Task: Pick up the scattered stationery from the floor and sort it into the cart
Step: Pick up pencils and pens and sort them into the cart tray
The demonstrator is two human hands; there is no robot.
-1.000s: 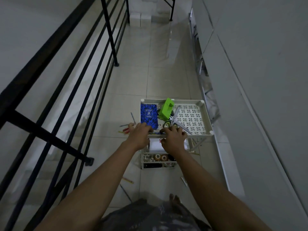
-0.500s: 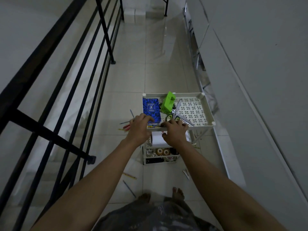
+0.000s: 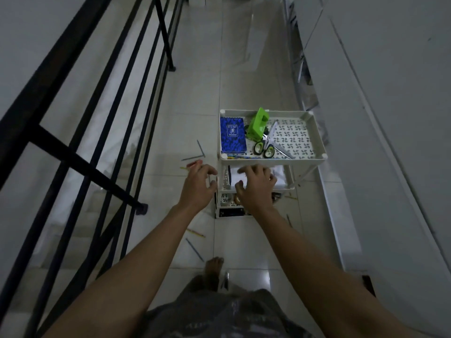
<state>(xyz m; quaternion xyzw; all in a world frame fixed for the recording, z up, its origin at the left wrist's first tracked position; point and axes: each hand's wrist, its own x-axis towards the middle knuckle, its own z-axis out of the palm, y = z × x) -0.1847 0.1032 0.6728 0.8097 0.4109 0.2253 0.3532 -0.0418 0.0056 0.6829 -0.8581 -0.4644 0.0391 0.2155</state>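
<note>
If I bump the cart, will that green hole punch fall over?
Probably. The green hole punch stands tilted in the cart's top tray, leaning near the scissors, so it may tip. It looks rigid and blocky, so it likely won't roll.

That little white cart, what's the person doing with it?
A person is tidying stationery into the white cart. Both hands are open and empty: the left hand beside the cart, the right hand over its middle shelf. The top tray already holds a blue notebook, a green hole punch and scissors. Pencils are lying on the floor.
</note>
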